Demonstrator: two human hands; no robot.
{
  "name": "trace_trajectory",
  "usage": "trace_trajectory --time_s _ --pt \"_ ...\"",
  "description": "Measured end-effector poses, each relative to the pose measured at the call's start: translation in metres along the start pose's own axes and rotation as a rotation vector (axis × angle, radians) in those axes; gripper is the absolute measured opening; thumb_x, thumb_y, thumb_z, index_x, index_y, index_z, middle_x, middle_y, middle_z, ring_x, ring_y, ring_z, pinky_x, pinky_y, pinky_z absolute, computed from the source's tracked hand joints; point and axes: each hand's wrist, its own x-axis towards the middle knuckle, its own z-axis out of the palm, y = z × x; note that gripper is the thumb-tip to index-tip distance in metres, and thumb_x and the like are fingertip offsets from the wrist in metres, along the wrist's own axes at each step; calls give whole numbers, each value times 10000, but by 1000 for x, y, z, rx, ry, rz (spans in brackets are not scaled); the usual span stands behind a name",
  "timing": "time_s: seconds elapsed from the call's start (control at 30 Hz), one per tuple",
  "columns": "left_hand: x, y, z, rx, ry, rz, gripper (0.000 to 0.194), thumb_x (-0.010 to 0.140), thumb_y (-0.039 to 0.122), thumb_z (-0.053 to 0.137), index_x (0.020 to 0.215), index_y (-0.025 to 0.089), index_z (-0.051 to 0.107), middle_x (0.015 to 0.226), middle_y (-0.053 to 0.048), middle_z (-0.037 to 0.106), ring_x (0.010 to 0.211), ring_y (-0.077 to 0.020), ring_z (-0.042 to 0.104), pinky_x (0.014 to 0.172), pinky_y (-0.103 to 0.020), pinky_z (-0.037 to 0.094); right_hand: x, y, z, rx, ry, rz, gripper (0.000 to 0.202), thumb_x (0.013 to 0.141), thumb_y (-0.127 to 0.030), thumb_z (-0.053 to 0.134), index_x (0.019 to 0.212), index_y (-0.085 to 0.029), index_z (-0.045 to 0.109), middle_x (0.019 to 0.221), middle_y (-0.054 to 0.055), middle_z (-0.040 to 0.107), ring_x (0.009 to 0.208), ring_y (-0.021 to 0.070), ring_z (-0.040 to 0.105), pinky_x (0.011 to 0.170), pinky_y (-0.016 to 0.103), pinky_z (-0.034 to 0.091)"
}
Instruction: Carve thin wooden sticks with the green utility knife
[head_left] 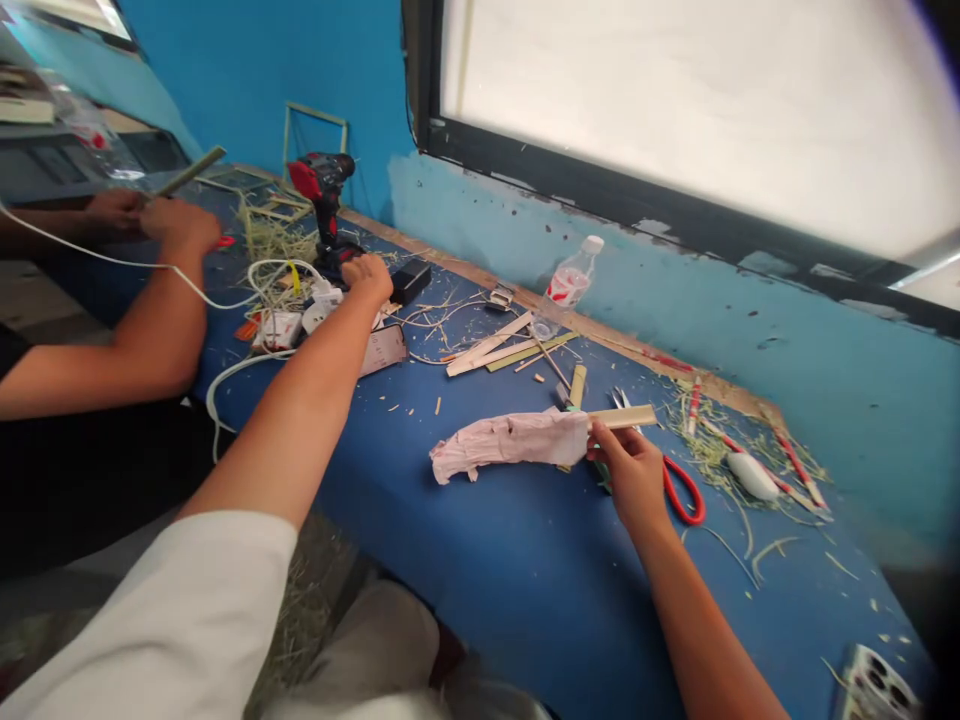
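My right hand (630, 470) pinches a flat bamboo strip (626, 416) together with a crumpled pale pink cloth or paper (514, 442), which extends to the left above the blue table (465, 560). Red-handled scissors (682, 492) lie just beside this hand. Reaching far forward, my left hand (367, 275) is at the base of the red and black power drill (324, 195), next to a black box (411, 281). Its fingers are curled and partly hidden, so whether they grip anything is unclear. White plugs (322, 303) lie below its wrist.
A plastic bottle (570, 285) stands near the wall behind wooden strips (491, 345). Another person's hands (176, 220) hold a green strip at left. White cables cross the left side. Shavings, red-marked sticks and a white mouse (752, 476) lie right; a phone (874, 685) is near the front.
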Motion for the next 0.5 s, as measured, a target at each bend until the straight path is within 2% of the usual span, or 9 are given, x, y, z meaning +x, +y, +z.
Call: trace_trajectory --time_s 0.07,0.1,0.2,0.27,0.4,0.5 --pt "18 -7 6 82 26 -122 387 641 60 765 544 201 418 883 -250 702 1314 -444 479 1089 -637 239 -1 -1 0 -11 5 5 324 800 -477 838 970 -205 792 824 46 722 677 177 629 603 312 529" --pt "25 -10 9 83 27 -137 432 644 57 771 534 208 383 878 -239 699 1310 -431 470 1093 -635 222 -1 -2 0 -17 7 10 318 798 -477 841 956 -205 790 815 44 720 674 175 628 602 309 527" --pt "43 -14 16 37 38 -80 581 681 125 817 529 213 264 768 -116 654 1266 -328 439 1127 -633 150 -2 -7 1 -23 4 25 315 800 -489 837 911 -199 782 771 39 711 652 165 618 595 302 518" --pt "51 -16 16 45 22 -69 645 706 205 844 532 198 222 655 -30 548 1214 -260 418 1157 -637 115 -2 -10 2 -31 -2 25 330 807 -507 825 895 -193 776 762 42 713 639 163 614 593 303 515" --pt "51 -9 10 67 -54 -22 725 697 461 860 503 185 219 549 22 291 1080 -226 425 1153 -678 111 -1 -13 3 -35 -16 7 372 812 -540 803 934 -191 768 831 61 746 670 175 639 598 309 520" --pt "40 6 2 50 -60 47 777 704 642 790 505 194 188 540 4 276 1066 -247 420 1128 -723 110 0 -15 3 -23 -41 13 410 809 -577 784 947 -192 757 856 69 756 693 188 654 597 314 523"
